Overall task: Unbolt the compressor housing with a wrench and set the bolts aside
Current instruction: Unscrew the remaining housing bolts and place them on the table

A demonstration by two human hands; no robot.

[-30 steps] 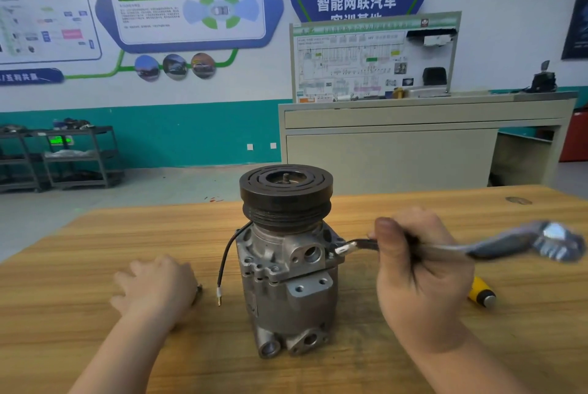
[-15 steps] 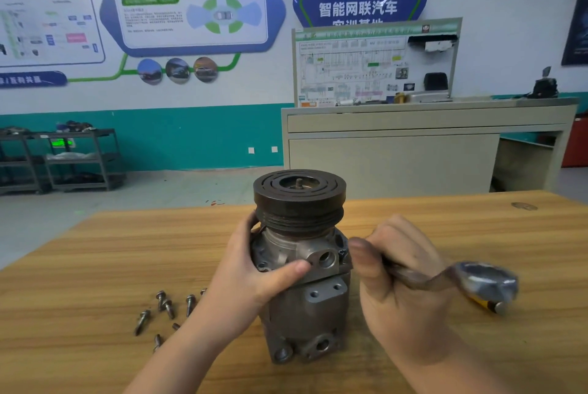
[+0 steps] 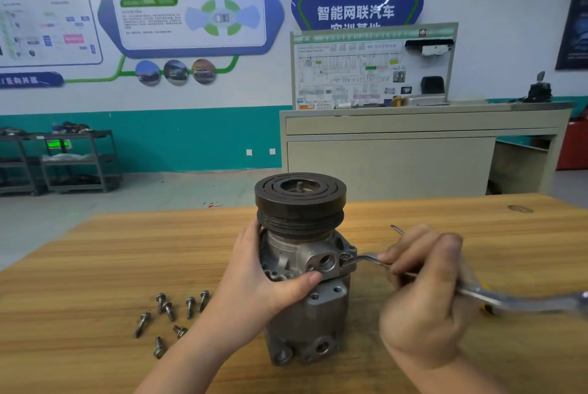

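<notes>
Right hand (image 3: 420, 295) has its grip curled tight round the wrench (image 3: 477, 293), whose head sits on a bolt at the compressor's (image 3: 305, 266) three o'clock flange. Left hand (image 3: 264, 279) clasps the housing at nine o'clock, compressor upright mid-desk (image 3: 95, 266). Seven loose bolts (image 3: 171, 314) lie at eight o'clock.

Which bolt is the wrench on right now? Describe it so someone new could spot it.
Start at the compressor standing on the wooden table, black pulley on top. Just under the pulley, on the flange's right edge, sits the bolt, beside the round port block. Unlike the loose bolts on the table, it sits in the wrench end.
</notes>
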